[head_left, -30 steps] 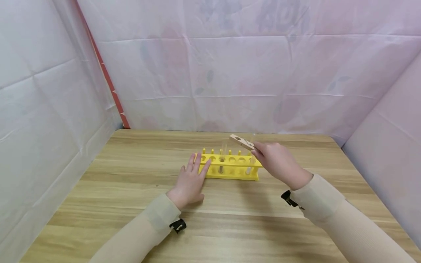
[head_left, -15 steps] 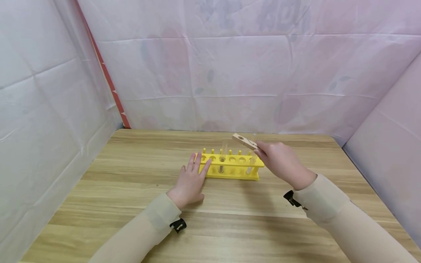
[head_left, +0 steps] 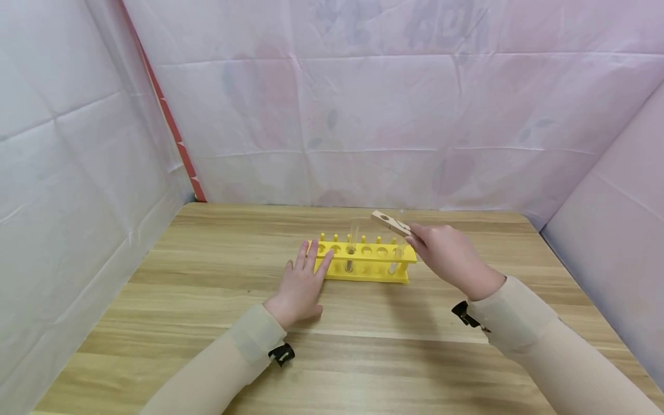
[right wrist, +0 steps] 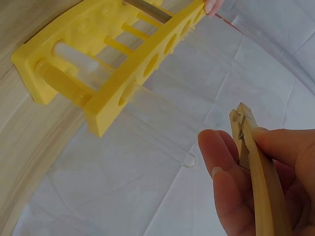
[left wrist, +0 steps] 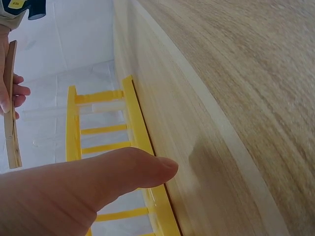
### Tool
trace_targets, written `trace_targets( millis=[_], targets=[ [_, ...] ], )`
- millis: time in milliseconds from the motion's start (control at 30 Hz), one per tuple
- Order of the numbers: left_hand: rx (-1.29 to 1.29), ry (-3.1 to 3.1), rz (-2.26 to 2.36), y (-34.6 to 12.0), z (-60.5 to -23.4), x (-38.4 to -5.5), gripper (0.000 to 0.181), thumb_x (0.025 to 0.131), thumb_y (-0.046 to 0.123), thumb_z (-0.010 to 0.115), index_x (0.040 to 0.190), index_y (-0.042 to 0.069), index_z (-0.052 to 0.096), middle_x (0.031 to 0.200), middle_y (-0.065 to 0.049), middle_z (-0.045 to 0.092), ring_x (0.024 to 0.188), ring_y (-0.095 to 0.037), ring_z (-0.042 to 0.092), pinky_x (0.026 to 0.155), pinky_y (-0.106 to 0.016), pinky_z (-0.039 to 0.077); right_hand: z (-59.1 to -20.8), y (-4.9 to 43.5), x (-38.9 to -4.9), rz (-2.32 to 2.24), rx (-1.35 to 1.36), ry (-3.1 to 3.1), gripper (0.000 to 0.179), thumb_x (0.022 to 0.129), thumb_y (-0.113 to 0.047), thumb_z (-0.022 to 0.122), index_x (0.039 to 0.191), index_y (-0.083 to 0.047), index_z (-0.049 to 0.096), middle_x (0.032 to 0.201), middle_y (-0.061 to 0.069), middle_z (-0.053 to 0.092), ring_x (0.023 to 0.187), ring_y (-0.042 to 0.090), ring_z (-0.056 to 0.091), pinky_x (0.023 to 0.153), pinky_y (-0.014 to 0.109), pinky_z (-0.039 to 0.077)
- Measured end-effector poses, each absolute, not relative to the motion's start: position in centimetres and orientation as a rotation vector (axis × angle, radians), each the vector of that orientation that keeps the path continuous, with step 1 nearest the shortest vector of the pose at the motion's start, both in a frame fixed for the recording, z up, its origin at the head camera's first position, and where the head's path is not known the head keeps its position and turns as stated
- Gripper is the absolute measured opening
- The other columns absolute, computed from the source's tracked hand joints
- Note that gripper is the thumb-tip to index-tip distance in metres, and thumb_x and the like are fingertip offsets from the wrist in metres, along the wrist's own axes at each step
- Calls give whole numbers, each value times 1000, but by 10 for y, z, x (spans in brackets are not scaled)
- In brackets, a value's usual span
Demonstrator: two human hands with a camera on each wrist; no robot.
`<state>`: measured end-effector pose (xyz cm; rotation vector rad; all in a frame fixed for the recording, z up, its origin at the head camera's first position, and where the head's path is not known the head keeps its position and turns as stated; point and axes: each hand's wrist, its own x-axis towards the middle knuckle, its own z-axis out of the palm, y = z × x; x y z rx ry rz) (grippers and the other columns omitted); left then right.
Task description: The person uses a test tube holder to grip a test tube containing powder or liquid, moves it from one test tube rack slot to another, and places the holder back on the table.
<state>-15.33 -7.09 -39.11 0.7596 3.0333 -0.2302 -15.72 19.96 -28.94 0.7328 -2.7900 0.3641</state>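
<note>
Roughly parallel to the far edge of the surface [head_left: 233,248], the yellow rack [head_left: 363,259] holds a test tube [right wrist: 152,120] at its right end, beside the right hand [head_left: 450,256] gripping a wooden clamp [head_left: 391,223], the left hand [head_left: 298,287] spread on the left end.

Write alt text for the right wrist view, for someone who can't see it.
A right hand holds a wooden clamp, apart from a clear tube with white contents in a yellow rack. A second tube with darker contents sits farther along the rack, and fingertips of the left hand show at the top edge.
</note>
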Motion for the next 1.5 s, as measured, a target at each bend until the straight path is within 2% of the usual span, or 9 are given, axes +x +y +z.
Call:
trace_targets(
  millis=[333,567,1500],
  targets=[
    [762,3026,-256,-71,-392,-155,116,68,55,73,151,12,4,152,-26,0,138,-43,4,97,-53,38,-290,201,-156,367,718,-2793,17,93,-10,56,76,-7,51,55,-2,40,46,11,33,46,26,30],
    [743,3025,-242,-73,-392,-155,116,68,55,73,151,12,4,152,-26,-2,138,-44,3,97,-54,37,-291,202,-156,359,727,-2768,24,91,-10,59,70,-10,46,54,-2,36,46,10,31,46,25,28],
    [755,3028,-259,-72,-391,-155,116,68,56,73,151,12,4,152,-25,2,138,-44,5,96,-53,39,-289,211,-151,379,692,-2762,23,91,-7,57,70,-9,47,54,-3,35,46,10,30,46,26,29]
  ],
)
